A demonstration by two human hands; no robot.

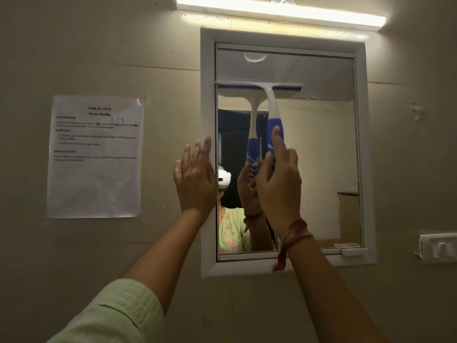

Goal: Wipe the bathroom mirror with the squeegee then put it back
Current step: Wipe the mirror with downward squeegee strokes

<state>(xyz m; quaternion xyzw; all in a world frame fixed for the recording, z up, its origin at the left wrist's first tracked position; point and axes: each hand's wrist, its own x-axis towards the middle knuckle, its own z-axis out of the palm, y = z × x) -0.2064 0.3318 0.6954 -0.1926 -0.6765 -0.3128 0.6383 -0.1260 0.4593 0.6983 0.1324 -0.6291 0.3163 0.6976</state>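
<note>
squeegee (274, 115) is up on the mirror (316, 157). blade lies flat to the glass in the upper part, level, running from the glass's left edge to abt the middle. white neck drops from the blade's centre, then the blue grip, leaning a bit to the right going down. right hand (279, 179) holds that blue grip: fingers n thumb curled round it, index finger stretched up along the handle's back. red thread (294, 233) is tied at that wrist, loose ends hanging.

left hand (195, 179) is spread wide, fingers straight n pointing up, laid against the left side of the white frame (206, 95), w/ part of the palm over the wall beside it. it holds nothing. thin ring (184, 170) on one finger. pale green sleeve (118, 315) covers the left forearm lower down.

in the glass u see the squeegee n the gripping hand doubled, plus a white headset n a light green printed top.

small white tray (352, 251) sits at the frame's bottom right corner. tube light (279, 12) is lit, just above the frame's top edge. printed sheet (96, 157) is stuck on the wall left of the mirror, apart from the frame; most of its text is too blurry to read. switch plate (439, 248) is on the wall, right of the frame's bottom right corner.
</note>
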